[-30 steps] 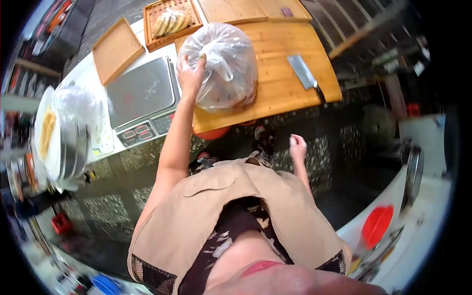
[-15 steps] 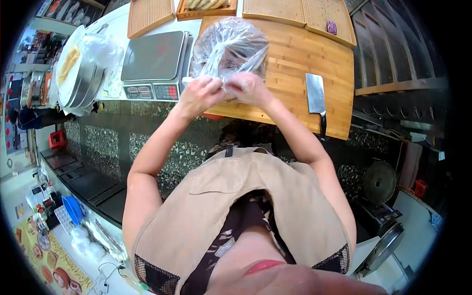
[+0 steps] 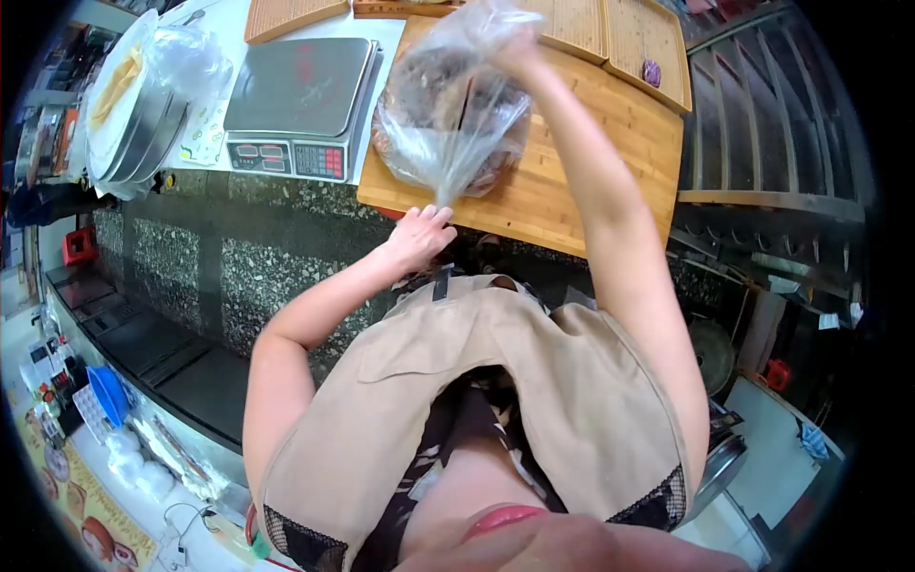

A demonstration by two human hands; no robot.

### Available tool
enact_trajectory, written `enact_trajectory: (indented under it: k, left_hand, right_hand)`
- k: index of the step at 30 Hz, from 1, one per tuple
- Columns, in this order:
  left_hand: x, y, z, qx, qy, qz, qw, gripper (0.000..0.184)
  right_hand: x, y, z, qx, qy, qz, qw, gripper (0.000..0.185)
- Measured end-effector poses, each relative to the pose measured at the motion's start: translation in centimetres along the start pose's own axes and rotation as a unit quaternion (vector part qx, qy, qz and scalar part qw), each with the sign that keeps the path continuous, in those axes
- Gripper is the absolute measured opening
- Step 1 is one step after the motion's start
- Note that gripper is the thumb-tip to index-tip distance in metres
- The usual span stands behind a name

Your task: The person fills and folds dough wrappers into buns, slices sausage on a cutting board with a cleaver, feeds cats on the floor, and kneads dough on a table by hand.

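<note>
A clear plastic bag (image 3: 446, 157) lies around a large, round, dark brown item (image 3: 434, 91) on the wooden cutting board (image 3: 596, 143). A dark slit runs across the brown item, whose kind I cannot make out through the plastic. At the near edge of the board, my left hand (image 3: 419, 235) is closed on the gathered, twisted end of the bag. My right hand (image 3: 518, 52) reaches to the far side and grips the bag's plastic there, its fingers partly blurred. The right forearm covers the part of the board where a cleaver was seen earlier.
Left of the board stands a digital scale (image 3: 300, 100). Stacked round metal pans (image 3: 143, 138) and a crumpled plastic bag (image 3: 191, 62) are farther left. Shallow wooden trays (image 3: 658, 38) line the back, one with a small purple packet (image 3: 651, 72). A dark rack (image 3: 772, 124) stands at right.
My hands have moved apart: the left came toward my body with the bag's end, the right went to the far side. The bag is now stretched, and the arm hides the cleaver's place.
</note>
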State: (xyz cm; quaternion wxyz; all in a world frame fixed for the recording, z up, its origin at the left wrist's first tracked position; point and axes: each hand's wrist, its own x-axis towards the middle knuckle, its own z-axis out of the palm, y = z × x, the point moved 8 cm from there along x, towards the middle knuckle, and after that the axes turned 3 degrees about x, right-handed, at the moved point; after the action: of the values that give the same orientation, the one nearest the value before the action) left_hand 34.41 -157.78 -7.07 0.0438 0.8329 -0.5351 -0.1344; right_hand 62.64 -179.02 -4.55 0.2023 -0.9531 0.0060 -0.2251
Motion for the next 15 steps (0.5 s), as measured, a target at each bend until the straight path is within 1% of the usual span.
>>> enact_trajectory:
  k: [1, 2, 3, 4, 5, 6, 7, 8, 9, 10, 11, 12, 13, 14, 15]
  left_hand:
    - [0.3, 0.0, -1.0, -0.031, 0.012, -0.014, 0.999, 0.024]
    - [1.2, -0.5, -2.8, -0.112, 0.075, -0.023, 0.991, 0.027]
    - [2.2, -1.2, -5.6, -0.198, 0.155, -0.024, 0.968, 0.030]
    - [3.7, -2.2, -8.0, -0.256, 0.233, -0.025, 0.938, 0.034]
    - [5.6, -3.6, -9.9, -0.283, 0.299, -0.035, 0.911, 0.037]
    - [7.9, -6.2, -10.9, -0.278, 0.358, -0.052, 0.890, 0.035]
    - [10.2, -8.7, -11.8, -0.272, 0.415, -0.070, 0.865, 0.033]
    - [12.6, -11.9, -11.5, -0.229, 0.367, -0.113, 0.895, 0.031]
    - [14.0, -15.5, -9.1, -0.119, 0.292, -0.218, 0.923, 0.036]
    - [14.2, -18.6, -8.2, -0.082, 0.293, -0.280, 0.910, 0.040]
    - [13.2, -22.1, -7.4, -0.123, 0.263, -0.333, 0.897, 0.042]
    - [11.7, -23.4, -7.9, -0.126, 0.238, -0.358, 0.894, 0.045]
    - [10.8, -24.5, -7.2, -0.124, 0.202, -0.380, 0.894, 0.045]
    - [10.1, -24.3, -7.5, -0.091, 0.181, -0.373, 0.905, 0.044]
    - [9.4, -23.5, -8.0, -0.057, 0.160, -0.364, 0.916, 0.044]
  right_hand:
    - [0.6, -0.4, -1.8, -0.004, 0.000, 0.004, 1.000, 0.052]
    - [1.4, 0.2, -1.6, -0.006, -0.142, 0.058, 0.988, 0.061]
    - [1.1, 0.8, -1.0, -0.008, -0.281, 0.112, 0.953, 0.071]
    - [1.2, 0.8, -0.2, -0.032, -0.289, 0.081, 0.953, 0.068]
    - [1.3, 0.9, 0.7, -0.056, -0.296, 0.049, 0.952, 0.065]
    - [0.1, -3.3, -2.0, -0.112, -0.357, 0.052, 0.926, 0.063]
    - [-0.8, -5.7, -3.2, -0.167, -0.413, 0.058, 0.893, 0.062]
    - [-0.8, -6.1, -2.5, -0.180, -0.340, 0.020, 0.923, 0.061]
    - [-1.0, -5.7, -2.3, -0.183, -0.338, 0.020, 0.923, 0.061]
    - [-1.0, -4.7, -2.7, -0.196, -0.334, 0.032, 0.921, 0.059]
    - [-1.3, -3.2, -2.9, -0.207, -0.331, 0.046, 0.919, 0.058]
    - [-1.8, -1.1, -2.9, -0.289, -0.290, 0.002, 0.912, 0.055]
    - [-3.2, 1.5, -2.4, -0.348, -0.285, -0.026, 0.893, 0.051]
    - [-4.6, 4.1, -2.0, -0.407, -0.277, -0.053, 0.869, 0.048]
    - [-5.7, 5.7, -1.5, -0.445, -0.304, -0.064, 0.840, 0.046]
